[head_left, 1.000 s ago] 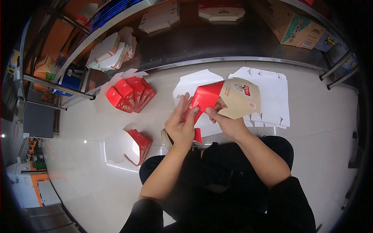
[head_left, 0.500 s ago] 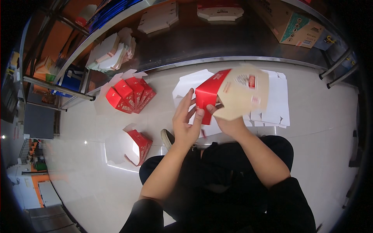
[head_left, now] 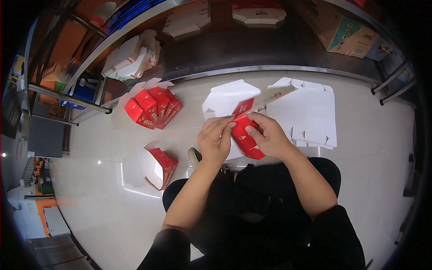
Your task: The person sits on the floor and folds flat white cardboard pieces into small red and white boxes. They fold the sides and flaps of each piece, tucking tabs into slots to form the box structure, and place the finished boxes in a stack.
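Between my hands, above the floor, is a red cardboard food box (head_left: 245,140), partly folded, its pale inner flap sticking up to the right. My left hand (head_left: 215,138) pinches its left upper edge with thumb and fingertips. On its right side my right hand (head_left: 270,135) grips it, the thumb lying on the red face. Flat white box blanks (head_left: 306,110) lie in a stack beyond my right hand, and another white blank (head_left: 230,94) lies beside them, partly hidden behind the box. Several folded red boxes (head_left: 153,107) stand nested at the left, with a single red box (head_left: 163,167) nearer to me.
A low metal shelf (head_left: 252,68) runs across the far side, with stacked cardboard blanks (head_left: 128,58) and a brown carton (head_left: 344,33) on it. Metal legs (head_left: 396,85) stand at its right end. My shoe (head_left: 194,157) rests on the tiled floor (head_left: 103,198).
The box in my hands has turned: its pale side has swung edge-on and a red face now faces up. My left hand has closed from spread fingers to a pinch on its edge.
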`<state>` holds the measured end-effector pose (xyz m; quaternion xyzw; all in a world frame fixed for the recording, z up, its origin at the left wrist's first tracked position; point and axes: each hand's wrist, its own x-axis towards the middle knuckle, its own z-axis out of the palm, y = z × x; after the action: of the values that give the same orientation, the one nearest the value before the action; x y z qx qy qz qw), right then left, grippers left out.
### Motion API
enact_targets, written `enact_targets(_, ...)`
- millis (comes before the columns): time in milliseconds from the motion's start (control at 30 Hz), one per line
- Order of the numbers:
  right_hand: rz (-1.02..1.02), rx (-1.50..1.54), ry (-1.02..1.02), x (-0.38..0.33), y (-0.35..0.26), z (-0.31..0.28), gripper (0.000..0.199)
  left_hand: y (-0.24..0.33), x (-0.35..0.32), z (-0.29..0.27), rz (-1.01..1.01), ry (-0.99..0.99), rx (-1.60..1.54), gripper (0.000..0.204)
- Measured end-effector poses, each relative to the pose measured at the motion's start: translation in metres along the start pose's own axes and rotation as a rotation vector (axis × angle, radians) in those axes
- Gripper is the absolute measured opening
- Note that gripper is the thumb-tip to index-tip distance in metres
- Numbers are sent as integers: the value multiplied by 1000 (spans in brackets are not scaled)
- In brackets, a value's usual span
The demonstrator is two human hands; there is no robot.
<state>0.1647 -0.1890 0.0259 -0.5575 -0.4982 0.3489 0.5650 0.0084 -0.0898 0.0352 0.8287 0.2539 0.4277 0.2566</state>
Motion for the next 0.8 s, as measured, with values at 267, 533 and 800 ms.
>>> enact_targets(267,79,-14,-33,1,-1,-4,18,5,3,-3,-35,17,-67,9)
enact_targets(533,61,-208,-67,1,-9,-4,17,-7,0,5,65,-18,-12,14)
enact_targets(800,-37,-322,-60,2,-14,-2,25,-7,3,3,18,-98,-73,14)
